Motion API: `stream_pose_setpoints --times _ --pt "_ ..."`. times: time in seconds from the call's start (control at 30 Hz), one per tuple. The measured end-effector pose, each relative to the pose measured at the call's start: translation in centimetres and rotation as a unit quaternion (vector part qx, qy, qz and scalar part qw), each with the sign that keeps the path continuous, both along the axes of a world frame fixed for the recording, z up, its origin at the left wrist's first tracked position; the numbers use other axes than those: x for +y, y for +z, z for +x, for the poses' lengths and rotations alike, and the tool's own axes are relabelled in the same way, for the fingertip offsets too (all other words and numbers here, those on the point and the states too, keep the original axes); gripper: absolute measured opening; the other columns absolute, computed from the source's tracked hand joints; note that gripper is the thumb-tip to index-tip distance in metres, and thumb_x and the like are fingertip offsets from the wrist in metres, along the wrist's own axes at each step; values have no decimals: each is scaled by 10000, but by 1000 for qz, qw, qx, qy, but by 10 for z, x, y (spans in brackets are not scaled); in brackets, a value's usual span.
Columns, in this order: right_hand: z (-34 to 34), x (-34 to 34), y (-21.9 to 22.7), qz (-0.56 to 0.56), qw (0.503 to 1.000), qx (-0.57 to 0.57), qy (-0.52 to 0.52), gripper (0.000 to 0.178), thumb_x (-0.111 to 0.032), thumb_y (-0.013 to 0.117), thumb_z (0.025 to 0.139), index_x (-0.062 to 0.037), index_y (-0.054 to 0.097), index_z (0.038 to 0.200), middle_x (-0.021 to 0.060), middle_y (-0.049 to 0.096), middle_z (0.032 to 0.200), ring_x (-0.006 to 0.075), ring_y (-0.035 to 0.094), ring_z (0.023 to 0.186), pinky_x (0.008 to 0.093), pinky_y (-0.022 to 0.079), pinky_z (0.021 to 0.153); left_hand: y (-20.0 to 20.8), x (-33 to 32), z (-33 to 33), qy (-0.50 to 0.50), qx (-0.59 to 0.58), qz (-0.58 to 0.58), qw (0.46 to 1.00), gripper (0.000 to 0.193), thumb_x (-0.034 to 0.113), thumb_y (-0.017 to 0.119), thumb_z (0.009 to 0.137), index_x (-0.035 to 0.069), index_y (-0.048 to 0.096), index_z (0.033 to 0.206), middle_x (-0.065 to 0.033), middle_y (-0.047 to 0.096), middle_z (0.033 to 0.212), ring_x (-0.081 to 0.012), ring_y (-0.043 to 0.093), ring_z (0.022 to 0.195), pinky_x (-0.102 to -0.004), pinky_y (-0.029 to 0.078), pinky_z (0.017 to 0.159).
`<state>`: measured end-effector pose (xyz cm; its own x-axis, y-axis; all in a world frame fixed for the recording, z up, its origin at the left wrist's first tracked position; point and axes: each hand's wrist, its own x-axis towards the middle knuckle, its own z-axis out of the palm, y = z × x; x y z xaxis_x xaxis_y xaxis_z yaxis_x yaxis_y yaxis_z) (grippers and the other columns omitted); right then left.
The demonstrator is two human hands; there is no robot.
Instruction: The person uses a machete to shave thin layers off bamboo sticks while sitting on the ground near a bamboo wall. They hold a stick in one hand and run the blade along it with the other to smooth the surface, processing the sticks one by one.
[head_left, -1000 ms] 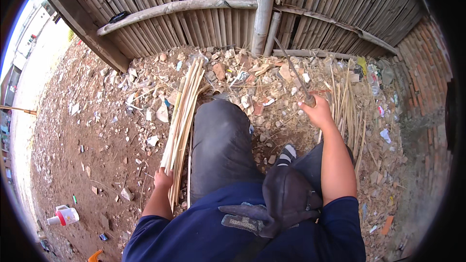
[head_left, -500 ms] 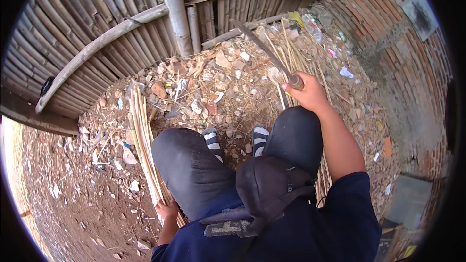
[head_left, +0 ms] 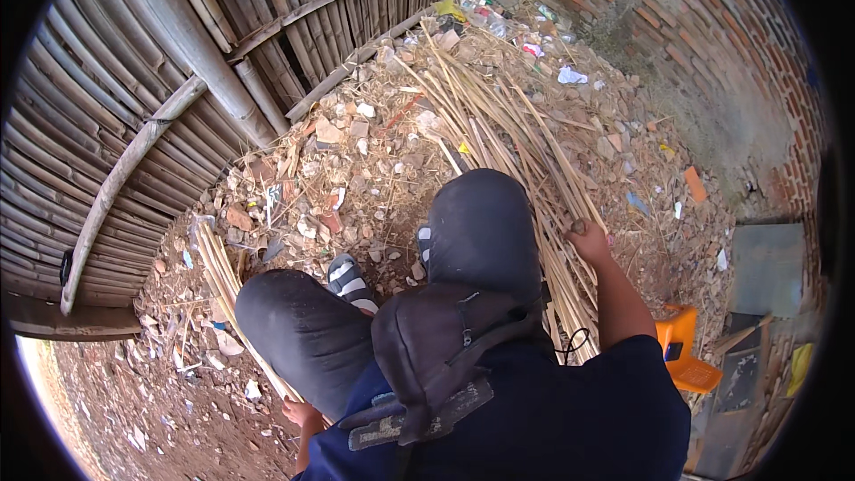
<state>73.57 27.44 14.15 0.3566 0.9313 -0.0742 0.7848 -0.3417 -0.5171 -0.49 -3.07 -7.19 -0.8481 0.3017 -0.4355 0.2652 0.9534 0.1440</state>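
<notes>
At the lower left, my left hand (head_left: 303,413) is closed round the near end of a bundle of pale split bamboo strips (head_left: 223,272), which runs along the outside of my left leg. My right hand (head_left: 591,244) is a fist beside my right knee, at the edge of a larger pile of bamboo strips (head_left: 499,138). A brown rounded end of the machete handle (head_left: 579,227) shows at that fist; its blade cannot be made out against the strips.
A bamboo wall (head_left: 116,151) with a thick post stands at the left and ahead, a brick wall (head_left: 712,62) at the right. Rubble and litter (head_left: 356,178) cover the dirt between them. An orange plastic chair (head_left: 686,356) and a grey panel (head_left: 768,269) are at my right.
My right hand has come down and nearer, and the machete blade, raised before, no longer shows plainly. My view has swung right, bringing the orange chair in. The left hand stays at the strips.
</notes>
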Motion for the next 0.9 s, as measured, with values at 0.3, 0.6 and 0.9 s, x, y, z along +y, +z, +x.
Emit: stream_pose_setpoints --times 0.3,0.6,0.9 --pt "26 -62 -114 -58 998 -8 -4 388 -378 816 751 -28 721 889 226 713 893 389 699 883 463 536 814 13 -28 5 -41 166 -25 985 563 366 698 916 98 546 1388 -203 565 1333 -350 580 1216 -437 508 967" --pt "-1 -51 -196 -127 985 113 -16 373 -348 803 740 -9 709 863 247 694 904 418 676 926 484 530 838 126 -63 22 -34 97 -35 994 551 363 694 921 90 552 1378 -200 576 1301 -345 589 1184 -433 513 945" --pt "-23 -81 -217 -146 986 12 86 362 -277 801 718 -9 712 945 243 611 1051 432 608 1027 504 516 902 174 -56 34 -40 100 -36 994 539 360 691 926 83 557 1368 -197 586 1269 -339 598 1152 -430 518 924"
